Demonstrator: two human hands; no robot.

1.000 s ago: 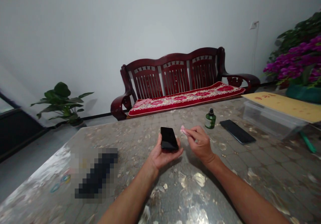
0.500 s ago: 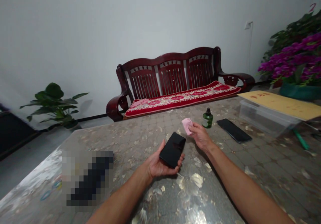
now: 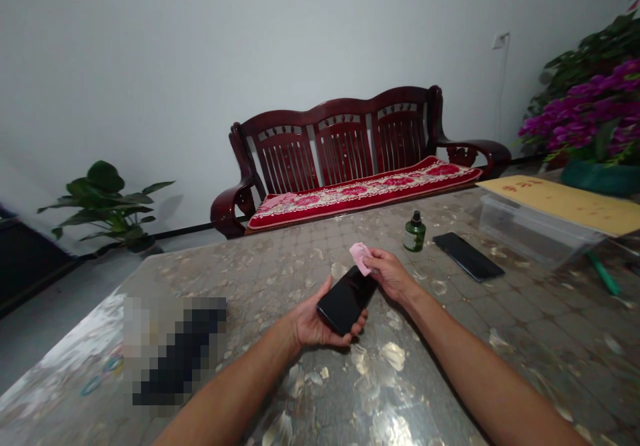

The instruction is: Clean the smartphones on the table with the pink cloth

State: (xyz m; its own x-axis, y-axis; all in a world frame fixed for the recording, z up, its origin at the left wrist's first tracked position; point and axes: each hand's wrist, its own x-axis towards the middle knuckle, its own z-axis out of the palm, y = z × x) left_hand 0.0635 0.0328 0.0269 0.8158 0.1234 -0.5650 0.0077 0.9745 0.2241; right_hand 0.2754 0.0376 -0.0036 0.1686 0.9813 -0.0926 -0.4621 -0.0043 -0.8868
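My left hand (image 3: 313, 323) cradles a black phone (image 3: 346, 299) above the patterned table (image 3: 450, 339), screen up and tilted to the right. My right hand (image 3: 393, 275) pinches a small pink cloth (image 3: 360, 257) and holds it against the phone's far top corner. Both forearms reach in from the bottom edge.
A small green bottle (image 3: 415, 231) and a second black phone (image 3: 468, 256) lie behind my right hand. A clear plastic box (image 3: 530, 233) under a yellow sheet stands at right, with purple flowers (image 3: 590, 113) beyond. A blurred dark object (image 3: 175, 353) lies at left. A wooden bench (image 3: 350, 159) stands against the wall.
My left hand turned the phone from upright to slanting right and lowered it. My right hand swung out with the pink cloth, then brought it onto the phone's top corner.
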